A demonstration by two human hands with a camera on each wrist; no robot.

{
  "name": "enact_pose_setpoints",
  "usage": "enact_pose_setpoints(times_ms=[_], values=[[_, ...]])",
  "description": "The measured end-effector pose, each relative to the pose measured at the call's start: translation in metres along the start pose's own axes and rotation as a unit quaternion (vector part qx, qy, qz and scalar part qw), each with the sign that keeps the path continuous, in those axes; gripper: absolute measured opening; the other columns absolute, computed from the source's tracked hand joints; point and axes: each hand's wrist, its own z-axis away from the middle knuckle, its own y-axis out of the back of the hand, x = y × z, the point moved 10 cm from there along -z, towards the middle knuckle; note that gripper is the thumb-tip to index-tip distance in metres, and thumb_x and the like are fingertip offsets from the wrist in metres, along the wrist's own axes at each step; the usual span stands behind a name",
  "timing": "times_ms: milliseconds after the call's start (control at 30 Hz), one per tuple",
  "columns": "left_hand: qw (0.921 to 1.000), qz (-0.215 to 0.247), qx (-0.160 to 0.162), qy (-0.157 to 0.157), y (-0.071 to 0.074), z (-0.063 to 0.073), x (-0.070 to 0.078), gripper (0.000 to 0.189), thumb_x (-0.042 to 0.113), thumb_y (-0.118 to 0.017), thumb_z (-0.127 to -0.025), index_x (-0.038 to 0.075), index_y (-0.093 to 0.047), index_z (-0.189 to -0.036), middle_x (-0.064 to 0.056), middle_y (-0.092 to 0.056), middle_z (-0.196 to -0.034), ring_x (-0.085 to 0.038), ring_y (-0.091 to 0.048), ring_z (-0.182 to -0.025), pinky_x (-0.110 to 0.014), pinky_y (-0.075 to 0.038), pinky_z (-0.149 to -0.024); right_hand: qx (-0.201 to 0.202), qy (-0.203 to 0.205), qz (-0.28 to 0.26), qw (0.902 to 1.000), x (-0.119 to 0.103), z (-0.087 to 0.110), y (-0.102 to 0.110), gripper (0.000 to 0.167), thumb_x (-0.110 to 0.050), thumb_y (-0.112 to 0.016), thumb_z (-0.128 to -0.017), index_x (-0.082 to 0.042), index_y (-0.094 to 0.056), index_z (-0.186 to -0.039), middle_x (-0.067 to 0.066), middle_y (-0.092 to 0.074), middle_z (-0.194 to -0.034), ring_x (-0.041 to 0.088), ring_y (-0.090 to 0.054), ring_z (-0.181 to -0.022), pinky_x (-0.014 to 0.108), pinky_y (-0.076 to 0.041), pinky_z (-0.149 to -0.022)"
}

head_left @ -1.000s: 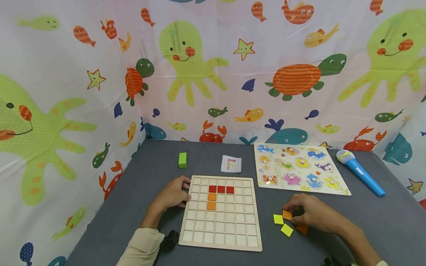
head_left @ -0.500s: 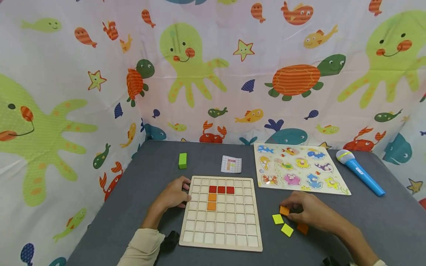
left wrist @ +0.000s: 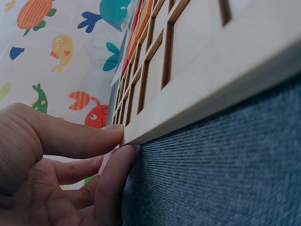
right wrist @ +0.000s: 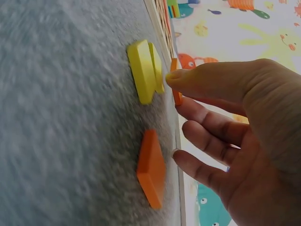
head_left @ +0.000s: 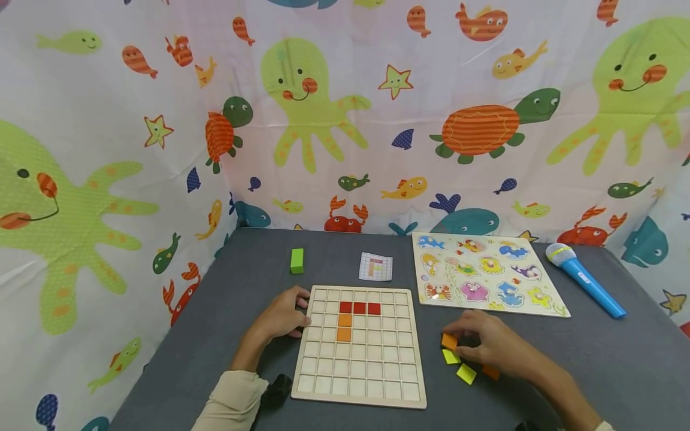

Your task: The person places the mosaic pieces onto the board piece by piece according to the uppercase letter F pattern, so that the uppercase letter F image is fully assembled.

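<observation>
A wooden grid board (head_left: pixel 358 403) lies on the dark table, with several red tiles (head_left: pixel 360 308) in a row and orange tiles (head_left: pixel 344 327) below the leftmost one. My left hand (head_left: pixel 281 313) holds the board's left edge; in the left wrist view the thumb and a finger (left wrist: pixel 117 165) meet at its rim. To the right of the board, my right hand (head_left: pixel 490 341) pinches an orange tile (head_left: pixel 449 341) between thumb and fingers. Close beneath are two yellow tiles (head_left: pixel 466 375), and another orange tile (right wrist: pixel 151 169) lies on the cloth near the palm.
A green block (head_left: pixel 297 261) and a small printed pattern card (head_left: pixel 375 267) sit behind the board. At the back right are a sea-animal peg puzzle (head_left: pixel 487 272) and a blue toy microphone (head_left: pixel 590 284). A sea-creature curtain (head_left: pixel 388 120) closes off the back and sides.
My right hand has shifted left toward the board, carrying the orange tile away from the other orange one, over to the yellow tiles. The left hand stays at the board's edge.
</observation>
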Motion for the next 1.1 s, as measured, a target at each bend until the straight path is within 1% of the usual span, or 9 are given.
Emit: enact_pose_setpoints(times_ms=[267,433,567,667,900,1100], values=[[1.0,0.0,-0.001,0.0,0.001,0.002,0.002,0.056,-0.004,-0.074,-0.09,-0.001,-0.055,-0.142,-0.016,-0.058,-0.122,-0.025,-0.067,-0.089,-0.042,-0.064,-0.069,0.009,0.031,0.034,0.9989,-0.014,-0.008,-0.006,0.033,-0.029,-0.082,-0.093,-0.019,-0.077,-0.124,-0.01,-0.063,-0.107,0.006,-0.055,-0.093,0.029,-0.052,-0.079],[1.0,-0.001,-0.001,0.001,0.001,0.001,0.003,0.056,-0.004,-0.074,-0.09,-0.001,-0.055,-0.142,-0.016,-0.058,-0.122,-0.024,-0.067,-0.089,-0.042,-0.064,-0.069,0.013,0.024,0.046,0.9986,-0.021,-0.013,-0.006,0.032,-0.03,-0.08,-0.095,-0.022,-0.078,-0.126,-0.012,-0.063,-0.11,0.007,-0.056,-0.097,0.032,-0.053,-0.083],[1.0,-0.002,0.0,0.002,0.001,0.0,0.002,0.056,-0.005,-0.074,-0.09,-0.002,-0.055,-0.142,-0.016,-0.058,-0.122,-0.024,-0.067,-0.089,-0.042,-0.064,-0.069,0.013,0.027,0.045,0.9985,-0.027,-0.018,-0.005,0.032,-0.032,-0.079,-0.097,-0.023,-0.077,-0.127,-0.012,-0.063,-0.114,0.01,-0.057,-0.102,0.037,-0.054,-0.086],[1.0,-0.001,0.001,0.003,0.001,0.0,0.002,0.055,-0.005,-0.074,-0.09,-0.001,-0.055,-0.142,-0.016,-0.058,-0.122,-0.024,-0.067,-0.089,-0.042,-0.064,-0.069,0.012,0.038,0.039,0.9985,-0.034,-0.021,-0.006,0.033,-0.032,-0.079,-0.097,-0.022,-0.077,-0.128,-0.01,-0.064,-0.115,0.012,-0.056,-0.103,0.039,-0.054,-0.086],[1.0,-0.002,0.002,0.001,0.001,0.001,0.003,0.055,-0.004,-0.073,-0.091,-0.001,-0.055,-0.143,-0.016,-0.058,-0.123,-0.025,-0.067,-0.09,-0.042,-0.064,-0.07,0.0,0.042,0.028,0.9987,-0.049,-0.03,-0.013,0.032,-0.034,-0.079,-0.096,-0.022,-0.077,-0.126,-0.01,-0.063,-0.114,0.013,-0.055,-0.103,0.039,-0.053,-0.087],[1.0,-0.002,0.005,0.002,0.002,0.002,0.003,0.056,-0.005,-0.074,-0.089,-0.002,-0.055,-0.142,-0.016,-0.058,-0.122,-0.025,-0.066,-0.09,-0.043,-0.064,-0.07,-0.001,0.06,0.032,0.9977,-0.063,-0.037,-0.018,0.034,-0.036,-0.08,-0.096,-0.021,-0.077,-0.126,-0.01,-0.064,-0.116,0.013,-0.055,-0.105,0.037,-0.054,-0.087]])
